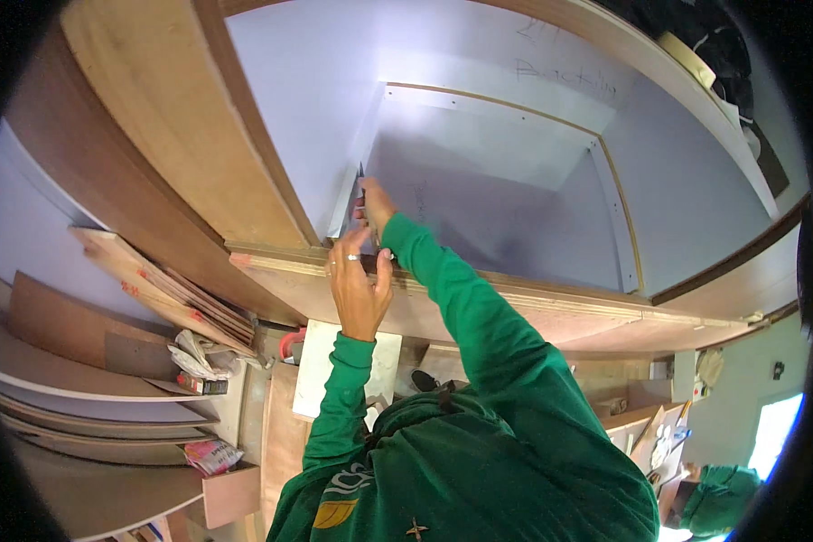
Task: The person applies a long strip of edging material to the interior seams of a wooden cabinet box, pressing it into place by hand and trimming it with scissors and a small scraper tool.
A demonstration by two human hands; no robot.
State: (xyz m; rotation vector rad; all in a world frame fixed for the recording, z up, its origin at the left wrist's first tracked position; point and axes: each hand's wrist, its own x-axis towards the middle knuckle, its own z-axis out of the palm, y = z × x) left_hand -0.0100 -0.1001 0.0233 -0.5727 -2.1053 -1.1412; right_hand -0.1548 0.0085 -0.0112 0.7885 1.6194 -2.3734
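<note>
My right hand (377, 206) reaches into a white-lined wooden cabinet box (499, 287). Its fingers are closed round a slim dark pointed tool (362, 170), whose exact kind I cannot make out. The tip points away from me, beside a white strip (344, 200) along the left inner wall. Just nearer, my left hand (359, 291), with a ring on one finger, is at the box's front edge. Its fingers are spread and point away from me, and the thumb stands apart. White battens edged in brown (488, 107) run round the inside.
Stacked boards (167, 285) lean at the left above curved shelves (99, 390) holding a crumpled cloth (200, 355) and a pink packet (213, 456). A pale board (321, 361) lies below my left hand. Another person in green (721, 497) is at the lower right, by a cluttered bench (646, 443).
</note>
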